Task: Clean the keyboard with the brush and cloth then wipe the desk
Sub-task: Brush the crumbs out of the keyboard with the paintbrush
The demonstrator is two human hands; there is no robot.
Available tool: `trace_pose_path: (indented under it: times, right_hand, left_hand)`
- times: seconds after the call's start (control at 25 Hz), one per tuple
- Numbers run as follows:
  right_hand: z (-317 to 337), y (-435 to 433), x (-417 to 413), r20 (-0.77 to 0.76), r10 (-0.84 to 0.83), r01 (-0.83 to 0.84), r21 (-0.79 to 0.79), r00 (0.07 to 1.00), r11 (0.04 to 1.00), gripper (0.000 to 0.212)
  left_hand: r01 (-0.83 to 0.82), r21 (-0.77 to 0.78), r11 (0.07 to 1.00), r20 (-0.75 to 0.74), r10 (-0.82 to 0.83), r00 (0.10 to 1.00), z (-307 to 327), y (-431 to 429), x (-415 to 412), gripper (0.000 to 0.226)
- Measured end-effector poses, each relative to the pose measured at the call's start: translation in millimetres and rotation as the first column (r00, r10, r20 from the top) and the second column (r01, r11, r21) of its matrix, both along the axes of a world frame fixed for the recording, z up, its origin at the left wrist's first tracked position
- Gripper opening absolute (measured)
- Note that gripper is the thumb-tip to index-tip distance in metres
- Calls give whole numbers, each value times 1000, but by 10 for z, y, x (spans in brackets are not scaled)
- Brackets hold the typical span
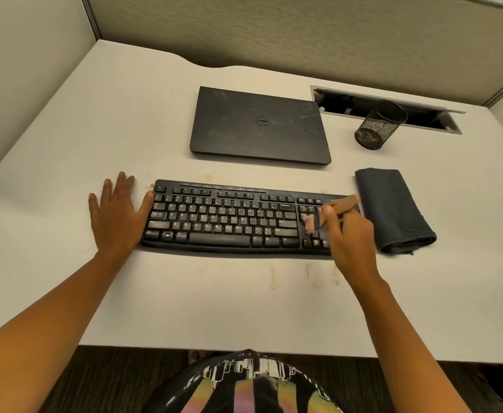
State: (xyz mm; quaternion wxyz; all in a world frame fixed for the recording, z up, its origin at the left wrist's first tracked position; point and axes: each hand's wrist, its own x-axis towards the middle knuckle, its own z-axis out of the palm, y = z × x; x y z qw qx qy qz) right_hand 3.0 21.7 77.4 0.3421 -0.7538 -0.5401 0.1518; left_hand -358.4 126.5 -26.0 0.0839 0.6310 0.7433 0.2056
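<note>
Pale tan crumbs (272, 275) scattered on the near part of the white laminate bench (244, 317). Behind them, a black plastic full-size keyboard (223, 222), lying flat; probably light and apt to slide, so best steadied at one end. Of the hands, the left hand (119, 213) lies palm down on the bench with fingers straight and spread, its thumb touching the keyboard's left edge, holding nothing. The right hand (348, 239) curls round a small wooden-handled brush (344, 204), gripped low on the handle, with the pale bristles on the keys at the right end. The brush is judged light, with a stiff handle and soft bristles. Dark grey folded cloth (393, 210), just beside the keyboard's right end, untouched; soft and limp, easiest lifted by its fold. Farther back, a closed black laptop (259, 126) and a black wire-mesh pen cup (377, 126).
</note>
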Motion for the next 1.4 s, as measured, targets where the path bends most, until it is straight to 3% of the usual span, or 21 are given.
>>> trace_pose_path:
  times: [0.12, 0.2, 0.36, 0.56, 0.8, 0.92, 1.08, 1.28, 1.4]
  right_hand:
    - [170, 69, 29, 92, 84, -51, -318, 992, 947, 33]
    - [253, 68, 62, 64, 72, -42, -384, 995, 922, 32]
    - [151, 100, -9, -25, -33, 29, -139, 999, 990, 35]
    - [204, 177, 53, 106, 21, 11, -291, 994, 957, 35]
    - [36, -7, -51, 57, 29, -31, 50, 998, 998, 32]
    - [-171, -180, -91, 227, 104, -148, 188, 968, 971, 25]
    - [-423, -325, -35, 330, 157, -249, 258, 931, 934, 33]
    - [-362, -349, 25, 263, 50, -144, 351, 964, 925, 21]
    - [-350, -395, 6, 299, 91, -197, 348, 950, 917, 26]
  left_hand:
    - [-7, 5, 1000, -5, 7, 1000, 5, 0, 9, 58]
    - [-6, 11, 1000, -5, 6, 1000, 4, 3, 6, 57]
    - [-8, 1, 1000, -9, 8, 1000, -18, 7, -2, 59]
    - [-9, 5, 1000, -7, 9, 1000, -17, 11, -1, 59]
    - [-7, 4, 1000, -9, 7, 1000, -3, 1, 6, 59]
    - [-4, 3, 1000, -8, 4, 1000, -3, 7, -1, 59]
    - [-1, 1, 1000, -10, 1, 1000, -8, 9, -6, 60]
    - [-1, 5, 1000, -7, 2, 1000, -11, 4, 4, 59]
    - [-3, 1, 1000, 0, 3, 1000, 0, 0, 2, 58]
